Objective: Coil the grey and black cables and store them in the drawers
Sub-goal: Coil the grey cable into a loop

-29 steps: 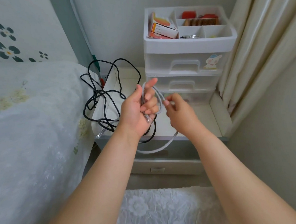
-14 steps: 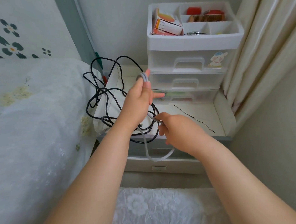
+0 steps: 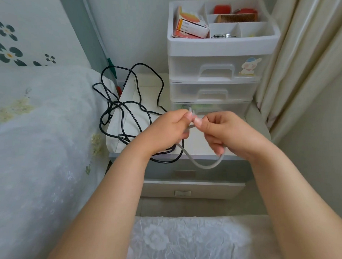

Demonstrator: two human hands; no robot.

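Both my hands hold the grey cable (image 3: 203,165) above the front of the white nightstand (image 3: 257,130). My left hand (image 3: 169,129) pinches its folded loops near the top. My right hand (image 3: 222,132) pinches the same bundle beside it, fingertips almost touching the left ones. One grey loop hangs below both hands, past the nightstand's front edge. The black cable (image 3: 128,106) lies in a loose tangle on the nightstand's left side, spilling onto the bed. The clear plastic drawer unit (image 3: 214,72) stands at the back, its three drawers closed.
An open organiser tray (image 3: 221,47) on the drawer unit holds boxes, a comb and small items. The bed (image 3: 40,134) lies to the left, a curtain (image 3: 304,66) to the right. The nightstand's lower drawer (image 3: 191,188) stands slightly out. White lace fabric (image 3: 181,240) lies below.
My right hand rose from below the left hand to meet it at the top of the grey bundle. My left hand lowered and turned. The hanging grey loop is shorter.
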